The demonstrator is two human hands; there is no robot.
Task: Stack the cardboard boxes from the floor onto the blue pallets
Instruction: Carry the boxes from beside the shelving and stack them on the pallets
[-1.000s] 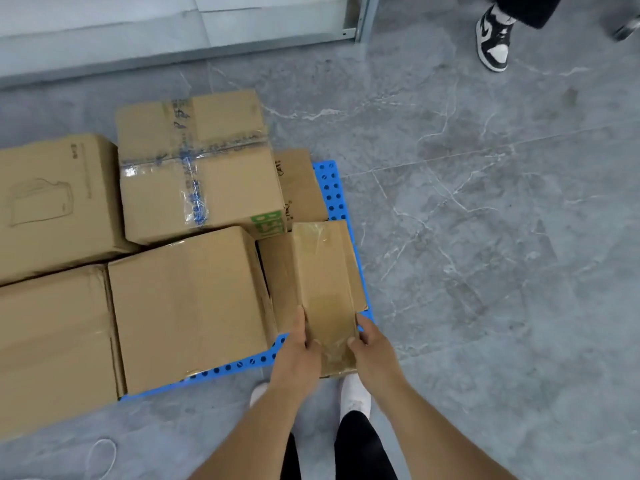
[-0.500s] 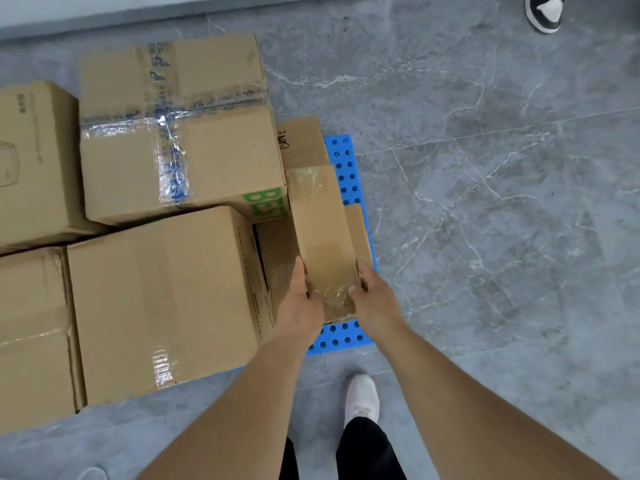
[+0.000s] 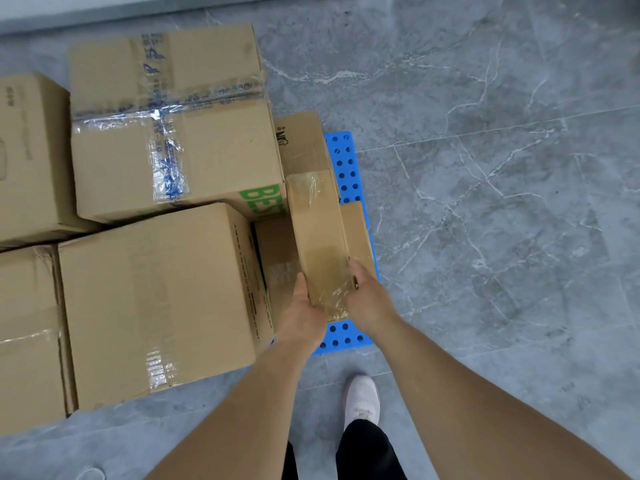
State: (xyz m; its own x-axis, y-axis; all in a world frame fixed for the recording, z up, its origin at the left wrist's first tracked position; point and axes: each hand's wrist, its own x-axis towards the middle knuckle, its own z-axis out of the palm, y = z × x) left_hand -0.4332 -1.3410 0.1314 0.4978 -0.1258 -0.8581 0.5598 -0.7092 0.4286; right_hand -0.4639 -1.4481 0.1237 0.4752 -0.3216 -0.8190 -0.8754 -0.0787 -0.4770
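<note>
Both hands grasp the near end of a narrow taped cardboard box (image 3: 320, 233), left hand (image 3: 301, 315) at its 7 o'clock corner, right hand (image 3: 369, 299) at 5 o'clock. It lies over a lower flat box (image 3: 277, 258) on the blue pallet (image 3: 346, 161), just beside the large boxes at 9 o'clock.

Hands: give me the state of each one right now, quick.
Left hand: grips the near left side of the narrow box.
Right hand: grips the near right side of the same box.
</note>
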